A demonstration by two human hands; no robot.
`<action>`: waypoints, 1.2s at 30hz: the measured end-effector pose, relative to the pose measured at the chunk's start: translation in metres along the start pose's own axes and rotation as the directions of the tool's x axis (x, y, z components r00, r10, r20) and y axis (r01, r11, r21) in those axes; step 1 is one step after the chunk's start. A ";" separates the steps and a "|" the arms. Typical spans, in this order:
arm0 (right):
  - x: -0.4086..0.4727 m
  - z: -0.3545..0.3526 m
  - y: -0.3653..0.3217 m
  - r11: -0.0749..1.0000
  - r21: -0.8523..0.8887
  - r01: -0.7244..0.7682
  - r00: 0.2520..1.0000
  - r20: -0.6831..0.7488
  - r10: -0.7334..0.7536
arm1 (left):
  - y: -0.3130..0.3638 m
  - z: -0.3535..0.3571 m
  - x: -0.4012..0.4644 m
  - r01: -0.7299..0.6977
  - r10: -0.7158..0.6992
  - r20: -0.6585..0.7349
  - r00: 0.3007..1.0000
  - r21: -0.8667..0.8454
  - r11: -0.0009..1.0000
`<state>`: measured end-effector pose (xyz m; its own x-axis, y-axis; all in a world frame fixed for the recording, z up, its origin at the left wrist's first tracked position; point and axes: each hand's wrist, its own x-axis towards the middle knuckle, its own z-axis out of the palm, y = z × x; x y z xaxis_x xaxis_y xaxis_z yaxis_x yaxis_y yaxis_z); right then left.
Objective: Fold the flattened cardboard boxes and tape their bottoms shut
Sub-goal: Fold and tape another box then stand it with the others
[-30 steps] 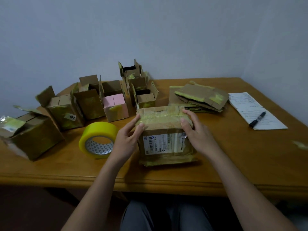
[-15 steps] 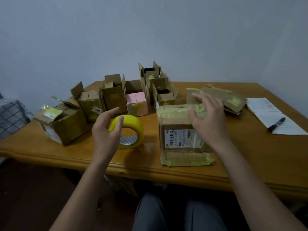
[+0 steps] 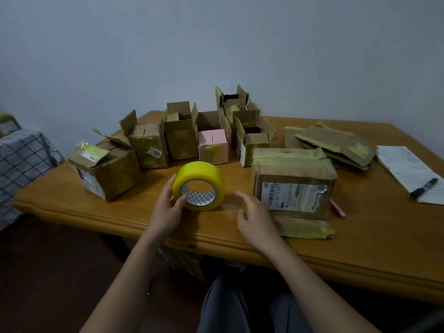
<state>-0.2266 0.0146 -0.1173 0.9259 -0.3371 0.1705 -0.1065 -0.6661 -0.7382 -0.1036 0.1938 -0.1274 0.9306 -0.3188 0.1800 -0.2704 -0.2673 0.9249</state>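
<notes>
Left hand (image 3: 165, 207) has reached the tape roll (image 3: 199, 186); right hand (image 3: 254, 216) left the box (image 3: 294, 181).

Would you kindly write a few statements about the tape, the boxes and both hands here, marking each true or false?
1. The left hand grips the yellow tape roll. True.
2. The right hand presses on the labelled box. False: it hovers beside it, open, holding nothing.
3. The black marker lies on the sheet of paper. True.
4. The flattened boxes are stacked at the table's left end. False: they lie right of centre, behind the labelled box.
</notes>
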 end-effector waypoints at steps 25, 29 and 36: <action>0.060 0.014 0.002 0.986 -0.161 0.034 0.921 0.388 0.032 | -0.014 -0.006 0.003 0.112 -0.138 0.017 0.990 -0.690 0.715; 0.061 0.012 0.002 0.991 -0.132 0.033 0.919 0.393 0.022 | -0.013 -0.007 0.002 0.126 -0.147 0.029 0.989 -0.693 0.710; 0.060 0.007 0.006 0.999 -0.039 0.006 0.928 0.373 0.009 | -0.011 -0.007 0.001 0.142 -0.150 0.048 0.987 -0.685 0.715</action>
<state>-0.1692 -0.0051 -0.1158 0.9933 -0.0704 -0.0916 -0.1147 -0.6935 -0.7112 -0.0974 0.2030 -0.1352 0.9478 -0.3181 0.0226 0.1080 0.3867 0.9159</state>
